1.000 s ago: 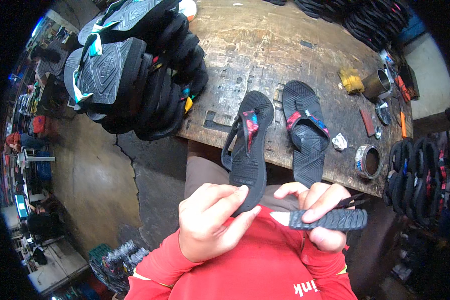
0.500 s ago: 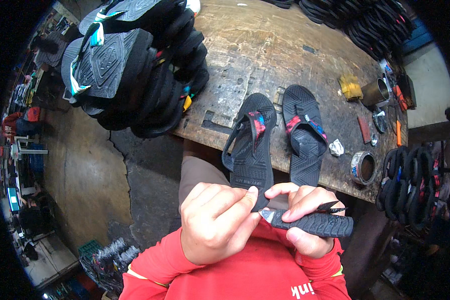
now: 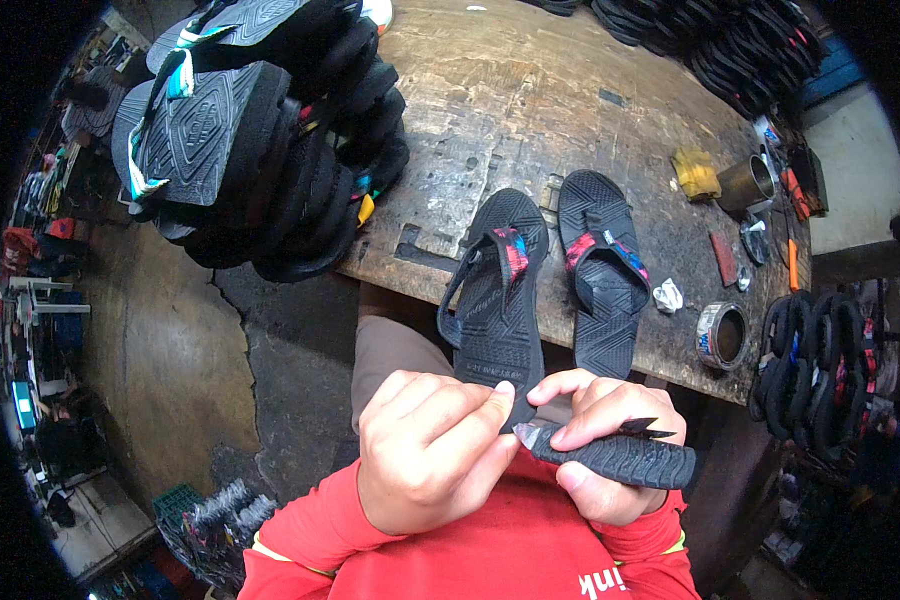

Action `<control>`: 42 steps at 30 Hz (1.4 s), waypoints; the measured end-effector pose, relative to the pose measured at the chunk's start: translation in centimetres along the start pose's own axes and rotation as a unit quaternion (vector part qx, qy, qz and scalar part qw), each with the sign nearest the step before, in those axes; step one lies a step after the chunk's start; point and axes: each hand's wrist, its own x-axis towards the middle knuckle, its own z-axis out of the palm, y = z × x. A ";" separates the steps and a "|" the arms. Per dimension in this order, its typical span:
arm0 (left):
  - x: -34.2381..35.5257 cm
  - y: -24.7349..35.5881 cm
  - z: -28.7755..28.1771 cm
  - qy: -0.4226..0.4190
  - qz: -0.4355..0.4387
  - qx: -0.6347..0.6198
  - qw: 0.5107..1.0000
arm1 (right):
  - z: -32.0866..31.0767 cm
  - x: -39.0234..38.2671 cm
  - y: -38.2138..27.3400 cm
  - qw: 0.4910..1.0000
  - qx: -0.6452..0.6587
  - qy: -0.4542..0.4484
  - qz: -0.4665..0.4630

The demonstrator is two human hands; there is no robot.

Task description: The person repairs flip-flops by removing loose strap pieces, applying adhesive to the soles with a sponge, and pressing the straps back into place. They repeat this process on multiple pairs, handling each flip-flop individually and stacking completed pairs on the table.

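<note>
A black sandal (image 3: 487, 318) with a strap patterned in red and blue points its heel at me over the table's near edge. Its heel end is pinched between the thumb and fingers of my left hand (image 3: 435, 452). My right hand (image 3: 610, 430) is closed round a short-bladed knife (image 3: 620, 458) with a ridged black handle. The blade's tip sits at the sandal's heel edge, close to my left thumb. Two thin dark points (image 3: 648, 428) stick out above the handle by my right fingers; what they belong to is hidden. The matching sandal (image 3: 606, 275) lies just to the right.
A tall pile of black sandals (image 3: 260, 140) stands at the table's left edge. On the worn wooden table (image 3: 530, 80) are a tape roll (image 3: 720, 335), crumpled white paper (image 3: 668, 296), a metal cup (image 3: 745, 185) and a yellow block (image 3: 696, 175). More sandals (image 3: 820, 355) hang at the right.
The knife and my right hand have shifted slightly left and down, its tip still at the heel. The view has moved a little; my left hand keeps its pinch.
</note>
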 end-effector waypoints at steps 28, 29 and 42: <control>-0.8 -0.3 -0.1 0.029 0.038 0.043 0.998 | 1.0 -2.0 -1.1 0.975 -0.024 0.159 0.154; -0.8 -0.3 -0.1 0.028 0.038 0.043 0.998 | 1.2 -2.0 -1.0 0.975 -0.022 0.161 0.151; -0.6 -0.3 -0.1 0.026 0.038 0.038 0.998 | -0.5 -2.2 -1.3 0.981 -0.128 0.093 0.109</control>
